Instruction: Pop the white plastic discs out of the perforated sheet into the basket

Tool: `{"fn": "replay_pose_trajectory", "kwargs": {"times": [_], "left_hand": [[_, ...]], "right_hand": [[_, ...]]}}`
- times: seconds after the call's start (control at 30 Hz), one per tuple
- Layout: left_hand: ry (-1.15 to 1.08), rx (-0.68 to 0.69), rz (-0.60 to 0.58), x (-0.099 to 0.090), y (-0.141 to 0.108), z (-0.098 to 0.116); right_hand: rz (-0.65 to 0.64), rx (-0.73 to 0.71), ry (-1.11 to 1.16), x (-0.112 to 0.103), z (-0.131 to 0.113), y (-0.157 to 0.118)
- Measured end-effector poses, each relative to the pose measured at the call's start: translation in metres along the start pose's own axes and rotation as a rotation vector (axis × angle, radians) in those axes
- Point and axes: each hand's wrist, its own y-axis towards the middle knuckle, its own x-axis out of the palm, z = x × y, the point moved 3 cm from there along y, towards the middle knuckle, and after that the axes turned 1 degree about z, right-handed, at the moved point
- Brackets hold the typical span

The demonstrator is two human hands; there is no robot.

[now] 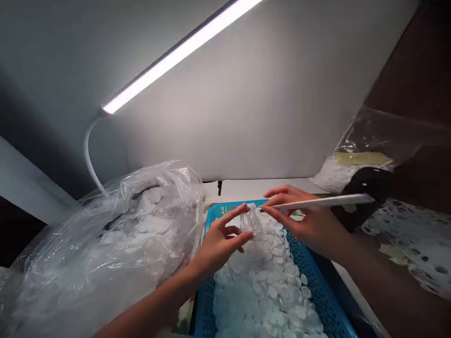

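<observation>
Left grip (pixel 219 246) apart beside a clear moulding (pixel 250 221); right grip (pixel 306 225) clamped on a pale stick (pixel 327 201), above a blue basket (pixel 312 277) of discs (pixel 264 286).

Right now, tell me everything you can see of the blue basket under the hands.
The blue basket looks like moulded plastic, with a solid bright rim and walls pierced by small holes. Round, translucent white discs heap inside and hide its floor. Its near end runs out of view. A clear plastic bag lies beside it; whether they touch is hard to tell. The left hand and right hand are above its far end.
</observation>
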Motion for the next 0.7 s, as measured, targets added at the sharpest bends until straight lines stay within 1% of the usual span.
{"fn": "replay_pose_trajectory", "kwargs": {"times": [0.13, 0.3, 0.47, 0.6, 0.7], "left_hand": [[-0.025, 0.007, 0.015, 0.000, 0.000, 0.002], [-0.037, 0.002, 0.018, 0.000, 0.000, 0.004], [-0.067, 0.002, 0.025, -0.001, 0.000, 0.004], [-0.079, -0.007, 0.012, -0.002, 0.001, 0.003], [-0.062, -0.005, 0.020, -0.002, 0.001, 0.002]], "right_hand": [[-0.104, 0.044, 0.047, 0.017, -0.005, -0.002], [-0.125, 0.091, 0.082, 0.023, -0.005, -0.003], [-0.160, 0.100, 0.057, 0.032, -0.001, -0.006], [-0.184, 0.065, 0.005, 0.046, 0.001, -0.012], [-0.162, 0.001, -0.032, 0.050, 0.000, -0.014]]}}
